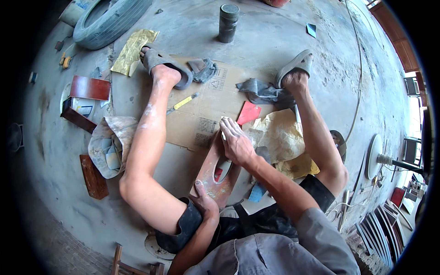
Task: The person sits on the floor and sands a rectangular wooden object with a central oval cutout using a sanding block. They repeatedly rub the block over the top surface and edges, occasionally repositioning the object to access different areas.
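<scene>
A long reddish-brown panel [208, 167] with an oval cutout lies aslant between my legs, its surface worn and scuffed. My left hand [205, 202] grips its near end, thumb on top. Over the far end, my right hand [238, 144] presses down with its fingers close together. Under those fingertips shows the edge of a small pale piece [223, 134], mostly hidden by the hand. Through the cutout a bit of red [218, 174] is visible. Just beyond the right hand lies a red scrap [249, 112], with crumpled yellowish paper [284, 135] to its right.
Flattened cardboard [183, 126] lies under the work, with a yellow utility knife [182, 103] on it. A dusty open bag [110, 146] stands by my left leg. Farther off are a dark cylinder [228, 23], a tire [107, 27] and grey cloth [266, 93].
</scene>
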Demonstrator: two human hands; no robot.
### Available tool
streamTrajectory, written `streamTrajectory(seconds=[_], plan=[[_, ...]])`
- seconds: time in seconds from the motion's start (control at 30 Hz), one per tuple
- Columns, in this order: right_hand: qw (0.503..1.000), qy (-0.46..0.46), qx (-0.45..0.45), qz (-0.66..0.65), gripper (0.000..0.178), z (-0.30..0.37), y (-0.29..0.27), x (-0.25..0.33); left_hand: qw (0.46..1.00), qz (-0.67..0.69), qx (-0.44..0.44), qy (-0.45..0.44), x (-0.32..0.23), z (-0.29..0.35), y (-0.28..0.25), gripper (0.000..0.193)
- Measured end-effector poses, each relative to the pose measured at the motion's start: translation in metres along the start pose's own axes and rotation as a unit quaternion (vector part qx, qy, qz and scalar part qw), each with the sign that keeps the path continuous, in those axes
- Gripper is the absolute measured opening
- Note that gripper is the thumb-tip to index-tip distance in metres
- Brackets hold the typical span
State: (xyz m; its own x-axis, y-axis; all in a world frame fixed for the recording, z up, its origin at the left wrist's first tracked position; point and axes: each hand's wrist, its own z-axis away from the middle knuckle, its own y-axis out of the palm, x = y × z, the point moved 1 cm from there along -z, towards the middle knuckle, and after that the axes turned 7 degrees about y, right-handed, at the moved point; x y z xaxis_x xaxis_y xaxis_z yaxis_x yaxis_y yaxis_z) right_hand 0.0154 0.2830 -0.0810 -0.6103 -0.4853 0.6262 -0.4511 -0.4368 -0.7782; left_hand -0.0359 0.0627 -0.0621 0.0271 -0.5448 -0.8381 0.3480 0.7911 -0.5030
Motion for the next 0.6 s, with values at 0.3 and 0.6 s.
streamTrajectory(seconds=[0.3,0.6], plan=[[0.998,-0.027,0.048,0.029,0.067,0.037,-0.003,0.029,0.997,0.063,-0.006,-0.045,0.006,0.001,-0.003,0.063],[0.999,-0.001,0.023,0.039,0.068,0.024,-0.008,0.015,0.993,0.077,0.040,-0.076,-0.003,0.000,-0.006,0.069]])
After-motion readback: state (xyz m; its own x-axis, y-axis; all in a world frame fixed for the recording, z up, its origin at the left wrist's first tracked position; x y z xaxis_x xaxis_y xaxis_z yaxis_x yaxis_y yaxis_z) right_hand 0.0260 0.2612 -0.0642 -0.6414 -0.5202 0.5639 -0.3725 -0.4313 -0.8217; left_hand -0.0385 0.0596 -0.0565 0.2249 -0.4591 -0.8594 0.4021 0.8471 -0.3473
